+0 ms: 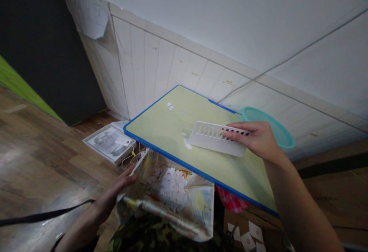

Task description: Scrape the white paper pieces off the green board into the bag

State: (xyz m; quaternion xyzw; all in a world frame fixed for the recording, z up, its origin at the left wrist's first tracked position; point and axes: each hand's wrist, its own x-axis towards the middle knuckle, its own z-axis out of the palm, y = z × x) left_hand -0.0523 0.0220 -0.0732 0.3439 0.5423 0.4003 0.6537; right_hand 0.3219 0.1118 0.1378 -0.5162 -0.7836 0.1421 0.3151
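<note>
Thumb and fingers of the right hand (257,139) pinch a white slotted plate (214,146) near one end, maybe because the slots give good grip and leave its long edge free; this plate seems thin, smooth, stiff plastic. At its far end, left of this hand, lie small paper scraps (188,144). Beneath is the surface (155,123), pale yellow and flat, with blue rim. Beyond the hand, a turquoise round rim (283,135), smooth and curved, stands by the wall. Lower left, the left hand (122,183) closes on the edge of a patterned cloth holder (202,206), soft and wrinkled, probably to keep its mouth raised below the surface. Inside it, right of this hand, is a heap of white paper pieces (169,183), flat and angular. Farther left, an open box (93,140) rests on the wooden floor.
</note>
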